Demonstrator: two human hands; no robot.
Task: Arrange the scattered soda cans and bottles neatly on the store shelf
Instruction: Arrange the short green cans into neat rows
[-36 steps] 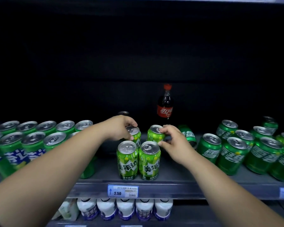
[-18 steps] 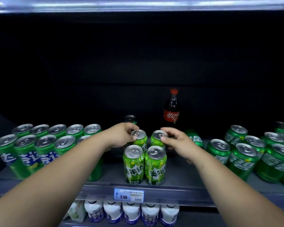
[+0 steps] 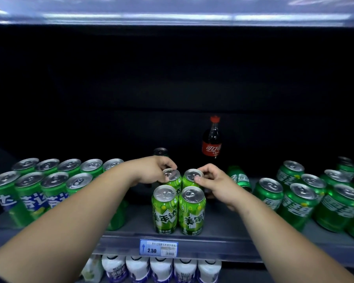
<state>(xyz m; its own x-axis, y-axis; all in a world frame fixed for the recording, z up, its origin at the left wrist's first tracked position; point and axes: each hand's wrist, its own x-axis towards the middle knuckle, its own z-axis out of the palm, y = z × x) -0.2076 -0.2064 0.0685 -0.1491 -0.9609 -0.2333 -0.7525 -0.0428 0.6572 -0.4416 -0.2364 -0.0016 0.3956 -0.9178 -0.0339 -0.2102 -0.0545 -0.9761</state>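
Observation:
Two light-green cans stand side by side at the shelf's front, the left one (image 3: 164, 209) and the right one (image 3: 192, 211). Directly behind them stand two more. My left hand (image 3: 153, 172) grips the rim of the back left can (image 3: 171, 176). My right hand (image 3: 215, 180) pinches the rim of the back right can (image 3: 191, 177). A dark can (image 3: 160, 152) stands further back. A cola bottle (image 3: 212, 139) with a red cap stands upright at the back. A green can (image 3: 239, 177) lies on its side right of my right hand.
Rows of dark-green cans (image 3: 49, 184) fill the shelf's left side. A loose cluster of green cans (image 3: 298, 203) stands on the right. The shelf edge (image 3: 223, 248) carries a 2.50 price tag (image 3: 158, 247). White bottles (image 3: 161, 268) line the shelf below.
Both hands have stayed on the two back cans, which now stand closer behind the front pair. The view has shifted, showing more of the upper shelf.

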